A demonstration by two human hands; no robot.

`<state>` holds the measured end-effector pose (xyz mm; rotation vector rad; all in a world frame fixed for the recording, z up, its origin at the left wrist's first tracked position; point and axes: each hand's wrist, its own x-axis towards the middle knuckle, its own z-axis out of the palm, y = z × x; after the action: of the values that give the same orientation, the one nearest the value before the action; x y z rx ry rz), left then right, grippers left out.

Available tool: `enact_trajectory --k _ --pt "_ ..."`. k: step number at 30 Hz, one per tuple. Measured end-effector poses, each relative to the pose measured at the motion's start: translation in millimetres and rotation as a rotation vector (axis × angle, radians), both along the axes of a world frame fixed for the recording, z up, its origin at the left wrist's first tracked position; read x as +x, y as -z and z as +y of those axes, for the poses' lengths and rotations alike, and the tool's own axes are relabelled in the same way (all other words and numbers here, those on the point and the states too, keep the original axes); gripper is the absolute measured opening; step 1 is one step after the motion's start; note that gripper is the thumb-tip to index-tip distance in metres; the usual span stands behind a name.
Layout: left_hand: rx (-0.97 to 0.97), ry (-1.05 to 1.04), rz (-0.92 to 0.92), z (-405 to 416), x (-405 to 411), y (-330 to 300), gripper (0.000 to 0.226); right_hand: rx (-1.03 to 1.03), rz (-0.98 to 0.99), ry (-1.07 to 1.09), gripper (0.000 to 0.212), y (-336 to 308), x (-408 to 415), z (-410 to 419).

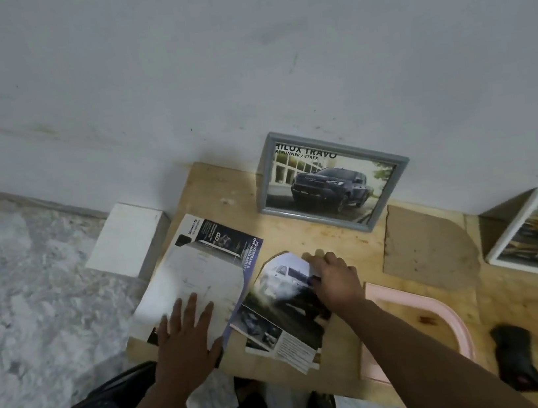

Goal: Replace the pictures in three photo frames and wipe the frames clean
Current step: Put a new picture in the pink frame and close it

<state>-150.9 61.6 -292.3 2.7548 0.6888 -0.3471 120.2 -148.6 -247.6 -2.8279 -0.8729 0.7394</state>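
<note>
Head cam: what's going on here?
A person at a wooden table presses the left hand flat on an open brochure while the right hand grips the top edge of a cut-out truck picture. A grey frame and a white frame lean against the wall, both holding pictures.

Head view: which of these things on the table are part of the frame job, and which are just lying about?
Job:
grey frame leaning on the wall
white frame
pink frame, lying flat
brochure pages
cut-out picture under the right hand
brown backing board
dark cloth

Lying about:
white box
</note>
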Motion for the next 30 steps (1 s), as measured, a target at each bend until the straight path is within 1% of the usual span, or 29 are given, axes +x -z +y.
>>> enact_trajectory --k 3,4,6,7,8,9,10,12,13,15,16,17,20,21,23,24,26,30 --pt "-0.120 -0.074 -0.158 -18 14 -18 0.064 0.195 0.141 0.175 0.032 -14 3 -25" --pt "-0.161 -0.114 -0.230 -27 19 -21 0.062 0.276 0.215 0.254 0.024 -18 5 -36" --pt "-0.278 -0.211 -0.340 -53 35 -33 0.057 0.481 0.421 0.481 0.017 -30 6 -59" --pt "-0.341 -0.277 -0.383 -68 43 -38 0.053 0.569 0.489 0.570 0.019 -36 7 -73" --pt "-0.408 -0.351 -0.420 -83 53 -41 0.046 0.642 0.532 0.630 0.027 -41 9 -88" --pt "-0.471 -0.414 -0.461 -100 63 -49 0.038 0.685 0.551 0.667 0.034 -46 10 -106" --pt "-0.532 -0.471 -0.487 -115 73 -52 0.031 0.730 0.574 0.738 0.037 -48 10 -125" --pt "-0.675 -0.586 -0.461 -146 92 -63 0.021 0.789 0.556 0.881 0.035 -50 11 -164" --pt "-0.787 -0.662 -0.406 -161 102 -69 0.023 0.796 0.527 0.930 0.034 -47 11 -186" --pt "-1.077 -0.827 -0.289 -192 120 -81 0.030 0.787 0.468 0.984 0.036 -40 6 -229" --pt "-1.201 -0.880 -0.240 -208 129 -88 0.028 0.786 0.444 1.017 0.036 -38 0 -248" --pt "-1.274 -0.896 -0.208 -222 136 -95 0.025 0.792 0.423 1.057 0.036 -35 -6 -265" --pt "-1.286 -0.792 -0.132 -257 154 -104 0.021 0.818 0.374 1.147 0.030 -30 -20 -303" --pt "-1.274 -0.748 -0.125 -266 158 -103 0.020 0.820 0.379 1.178 0.029 -31 -24 -311" --pt "-1.241 -0.695 -0.107 -278 163 -97 0.016 0.859 0.448 1.236 0.030 -27 -29 -323" --pt "-1.197 -0.663 -0.092 -283 165 -94 0.017 0.856 0.467 1.237 0.030 -26 -31 -328" --pt "-1.100 -0.587 -0.103 -297 166 -90 0.019 0.808 0.445 1.198 0.032 -21 -35 -334" --pt "-0.939 -0.520 -0.158 -312 162 -89 0.019 0.786 0.460 1.272 0.030 -6 -36 -340"
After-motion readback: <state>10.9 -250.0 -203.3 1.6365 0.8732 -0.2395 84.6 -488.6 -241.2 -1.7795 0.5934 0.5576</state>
